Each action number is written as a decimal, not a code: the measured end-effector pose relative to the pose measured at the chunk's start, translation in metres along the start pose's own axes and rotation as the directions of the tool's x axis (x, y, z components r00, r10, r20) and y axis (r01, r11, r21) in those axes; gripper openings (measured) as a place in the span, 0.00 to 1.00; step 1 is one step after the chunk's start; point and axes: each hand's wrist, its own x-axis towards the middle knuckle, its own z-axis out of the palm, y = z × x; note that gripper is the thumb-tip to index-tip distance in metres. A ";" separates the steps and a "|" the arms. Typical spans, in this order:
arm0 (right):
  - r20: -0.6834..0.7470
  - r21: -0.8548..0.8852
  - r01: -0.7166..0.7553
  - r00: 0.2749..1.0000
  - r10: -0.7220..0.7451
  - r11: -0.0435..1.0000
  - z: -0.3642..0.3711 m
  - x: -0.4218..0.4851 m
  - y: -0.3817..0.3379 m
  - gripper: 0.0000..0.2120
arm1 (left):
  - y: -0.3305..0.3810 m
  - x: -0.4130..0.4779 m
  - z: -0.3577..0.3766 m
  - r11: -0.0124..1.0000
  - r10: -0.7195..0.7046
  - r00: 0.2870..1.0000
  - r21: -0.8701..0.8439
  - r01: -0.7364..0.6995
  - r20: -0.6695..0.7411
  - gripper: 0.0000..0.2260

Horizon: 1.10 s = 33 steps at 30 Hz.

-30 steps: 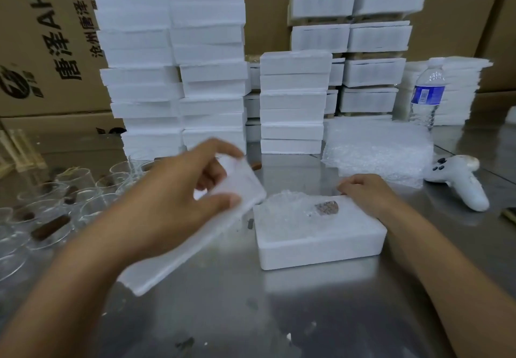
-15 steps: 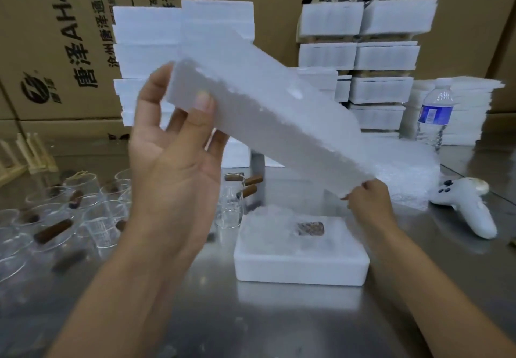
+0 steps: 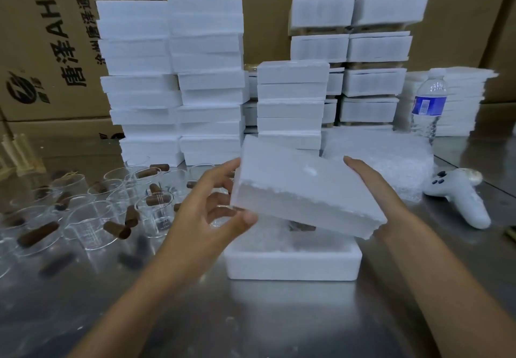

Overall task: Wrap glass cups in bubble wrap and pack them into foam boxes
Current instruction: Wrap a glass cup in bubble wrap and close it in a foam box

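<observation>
Foam lid tilted between the hands, just above foam box holding wrapped cup. Left hand spread, pinching lid's end; right hand flat against opposite end. Likely light, stiff, crumbly: hold by the ends.

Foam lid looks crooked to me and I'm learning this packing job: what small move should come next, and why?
Probably level the foam lid and lower it squarely onto the foam box. The left hand and right hand hold it tilted over the box, and the bubble-wrapped cup already lies inside.
</observation>
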 end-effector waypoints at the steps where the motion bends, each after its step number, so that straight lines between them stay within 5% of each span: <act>1: 0.000 -0.009 -0.007 1.000 0.007 1.000 0.000 -0.001 0.000 0.11 | -0.004 -0.002 -0.003 0.999 0.013 1.000 0.043 -0.013 -0.003 0.27; 3: -0.009 -0.029 -0.031 1.000 0.030 0.999 0.003 -0.002 0.000 0.11 | -0.016 -0.006 -0.005 1.000 0.022 0.999 0.014 -0.022 -0.048 0.29; 8: -0.079 -0.129 0.049 0.995 -0.059 0.990 0.014 -0.003 0.000 0.11 | -0.033 -0.014 0.003 0.987 -0.082 0.965 -0.153 0.044 -0.248 0.05; 13: -0.081 -0.195 0.043 0.995 -0.060 0.980 0.018 -0.003 0.000 0.12 | -0.039 -0.007 -0.001 0.976 -0.123 0.963 -0.206 0.073 -0.240 0.12; 17: -0.124 -0.196 0.026 0.991 -0.051 0.980 0.015 -0.002 -0.002 0.11 | -0.039 -0.017 0.003 0.999 -0.031 0.991 -0.009 0.030 -0.134 0.17; 25: -0.149 -0.220 0.012 0.988 -0.046 0.975 0.014 0.004 0.004 0.16 | -0.051 -0.015 0.003 0.990 -0.129 0.989 0.038 0.132 -0.076 0.16; 29: -0.084 -0.191 -0.118 0.991 0.104 0.974 0.015 0.005 0.006 0.21 | -0.051 -0.008 0.002 0.987 -0.153 0.986 0.048 0.156 -0.063 0.16; 33: -0.009 -0.211 -0.075 0.997 0.075 0.975 0.009 -0.001 0.009 0.25 | -0.047 -0.005 -0.001 0.983 -0.179 0.983 0.038 0.181 -0.039 0.15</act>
